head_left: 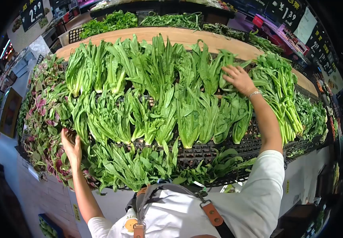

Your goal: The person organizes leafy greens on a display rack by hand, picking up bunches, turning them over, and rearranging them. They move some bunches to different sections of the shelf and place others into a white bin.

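Note:
Rows of long-leaf green lettuce lie upright and slanted across a stepped black crate stand. My left hand is at the left edge of these rows, its thumb and fingers apart. Its fingertips are right against the red amaranth, a heap of purple and green leaves. At the right end of the back row, my right hand reaches over the lettuce with its fingers spread, fingertips by the leaves. Long-stemmed greens lie just right of that hand.
Bare black plastic crate mesh shows in front of the middle row. More loose greens fill the front row, close to my apron. A wooden ledge curves behind the lettuce, with other greens beyond it. Price signs hang around.

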The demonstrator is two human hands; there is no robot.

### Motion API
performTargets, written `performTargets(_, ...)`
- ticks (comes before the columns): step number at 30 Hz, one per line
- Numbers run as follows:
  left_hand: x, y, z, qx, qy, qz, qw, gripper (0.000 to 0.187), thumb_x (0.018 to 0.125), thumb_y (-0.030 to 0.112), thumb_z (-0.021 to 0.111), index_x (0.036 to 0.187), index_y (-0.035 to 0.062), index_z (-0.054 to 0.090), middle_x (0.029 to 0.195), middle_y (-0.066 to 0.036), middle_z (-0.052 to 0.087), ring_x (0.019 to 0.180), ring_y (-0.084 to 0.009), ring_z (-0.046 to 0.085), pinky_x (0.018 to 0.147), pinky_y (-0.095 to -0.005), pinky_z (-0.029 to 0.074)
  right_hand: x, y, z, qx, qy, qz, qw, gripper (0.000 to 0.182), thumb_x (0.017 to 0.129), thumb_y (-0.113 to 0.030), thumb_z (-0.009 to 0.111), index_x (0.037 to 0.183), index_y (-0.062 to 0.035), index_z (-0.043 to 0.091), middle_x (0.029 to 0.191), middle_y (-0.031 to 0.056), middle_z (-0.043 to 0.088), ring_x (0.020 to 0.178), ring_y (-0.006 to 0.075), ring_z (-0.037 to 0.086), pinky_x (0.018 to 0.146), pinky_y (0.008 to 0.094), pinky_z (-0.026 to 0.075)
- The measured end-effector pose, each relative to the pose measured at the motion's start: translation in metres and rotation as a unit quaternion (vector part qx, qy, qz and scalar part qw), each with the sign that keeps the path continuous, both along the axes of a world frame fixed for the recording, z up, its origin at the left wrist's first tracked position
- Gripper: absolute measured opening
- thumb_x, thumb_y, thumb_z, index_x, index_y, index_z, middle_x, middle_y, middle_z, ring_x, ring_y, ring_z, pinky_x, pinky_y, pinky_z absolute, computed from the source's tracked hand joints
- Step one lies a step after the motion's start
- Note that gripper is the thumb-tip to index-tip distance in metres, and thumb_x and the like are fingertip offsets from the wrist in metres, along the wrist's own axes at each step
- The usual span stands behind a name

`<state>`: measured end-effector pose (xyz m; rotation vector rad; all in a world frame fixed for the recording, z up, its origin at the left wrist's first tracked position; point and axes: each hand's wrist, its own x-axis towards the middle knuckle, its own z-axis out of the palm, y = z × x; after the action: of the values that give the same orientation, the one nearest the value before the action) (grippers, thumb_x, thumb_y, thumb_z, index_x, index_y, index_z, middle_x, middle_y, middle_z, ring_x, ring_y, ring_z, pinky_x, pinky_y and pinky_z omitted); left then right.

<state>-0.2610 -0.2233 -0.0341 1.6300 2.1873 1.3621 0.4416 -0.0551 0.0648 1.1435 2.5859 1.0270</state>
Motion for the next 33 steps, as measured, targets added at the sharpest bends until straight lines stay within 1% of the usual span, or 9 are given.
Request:
performTargets(4,0.033,-0.053,0.039,0.046,-0.031,0.022,0.998,0.067,0.088,0.016,0.063,0.145,0.0098,0.028,0.137,-0.018,0.04,0.118,-0.026,0.047,0.097,-0.0362,0.039,0.018,0.013,-0.049,-0.046,0.104,-0.003,0.994,0.038,0.079,-0.001,0.053,0.115,-0.0106,0.058,0.131,0.0111,0.05,0.125,0.0297,0.045,0.103,0.042,0.039)
performTargets(8,0.052,-0.101,0.056,0.064,-0.065,0.003,0.996,0.059,0.09,0.013,0.06,0.142,0.0081,0.032,0.136,-0.018,0.042,0.122,-0.0275,0.044,0.099,-0.0384,0.039,0.002,-0.004,-0.015,-0.048,0.178,0.075,0.98,0.044,0.074,0.007,0.052,0.115,-0.0067,0.058,0.124,0.0138,0.055,0.114,0.033,0.052,0.097,0.0385,0.044)
performTargets(18,0.091,-0.14,0.055,0.109,-0.114,-0.054,0.986,0.043,0.094,0.004,0.052,0.135,0.0006,0.04,0.114,-0.015,0.059,0.104,-0.0205,0.058,0.09,-0.0327,0.048,-0.054,-0.231,0.046,-0.009,0.386,-0.006,0.923,0.026,0.083,-0.007,0.063,0.109,-0.0067,0.062,0.097,0.0108,0.065,0.089,0.027,0.061,0.077,0.0345,0.048)
performTargets(22,0.138,-0.134,0.042,0.122,-0.101,-0.146,0.976,0.037,0.093,0.001,0.051,0.13,-0.0001,0.045,0.098,-0.014,0.065,0.087,-0.0172,0.063,0.077,-0.028,0.055,-0.036,-0.326,0.004,-0.042,0.5,-0.093,0.86,0.015,0.083,-0.007,0.064,0.097,-0.0044,0.068,0.084,0.0107,0.068,0.069,0.0245,0.064,0.065,0.0305,0.051)
performTargets(24,0.161,-0.147,0.033,0.119,-0.105,-0.162,0.974,0.03,0.093,0.002,0.052,0.122,-0.0021,0.052,0.095,-0.013,0.065,0.085,-0.0161,0.064,0.075,-0.0273,0.055,-0.027,-0.369,-0.024,-0.179,0.578,-0.236,0.76,0.011,0.083,-0.01,0.065,0.089,-0.0029,0.069,0.08,0.0115,0.068,0.066,0.0253,0.066,0.063,0.031,0.051)
performTargets(26,0.187,-0.166,0.028,0.12,-0.094,-0.136,0.979,0.022,0.093,0.003,0.054,0.113,-0.0036,0.058,0.089,-0.011,0.066,0.078,-0.0141,0.063,0.071,-0.0256,0.055,-0.021,-0.391,-0.062,-0.243,0.566,-0.27,0.74,0.013,0.082,-0.015,0.066,0.083,-0.002,0.069,0.079,0.0115,0.068,0.064,0.0252,0.065,0.059,0.0327,0.05)
performTargets(30,0.23,-0.215,0.002,0.113,-0.121,-0.091,0.982,0.014,0.094,0.007,0.053,0.093,-0.0035,0.063,0.071,-0.004,0.061,0.062,-0.0074,0.054,0.057,-0.0207,0.044,-0.002,-0.392,-0.127,-0.273,0.456,-0.233,0.814,0.022,0.08,-0.028,0.068,0.082,-0.0056,0.07,0.076,0.0098,0.068,0.076,0.0269,0.062,0.077,0.0369,0.041)
performTargets(32,0.267,-0.246,-0.017,0.008,-0.193,-0.052,0.98,0.011,0.091,0.008,0.058,0.09,-0.0028,0.062,0.068,-0.005,0.06,0.062,-0.0098,0.054,0.058,-0.0238,0.046,0.005,-0.381,-0.151,-0.248,0.427,-0.238,0.836,0.026,0.081,-0.031,0.067,0.085,-0.0056,0.07,0.076,0.0105,0.067,0.075,0.0289,0.062,0.074,0.0379,0.043)
performTargets(33,0.284,-0.26,-0.037,-0.038,-0.104,-0.073,0.991,0.011,0.088,0.008,0.061,0.091,-0.0025,0.062,0.071,-0.007,0.061,0.063,-0.0131,0.056,0.058,-0.026,0.047,0.007,-0.374,-0.164,-0.277,0.466,-0.244,0.804,0.032,0.082,-0.035,0.065,0.087,-0.0034,0.068,0.077,0.0118,0.067,0.077,0.0313,0.062,0.07,0.0407,0.044)
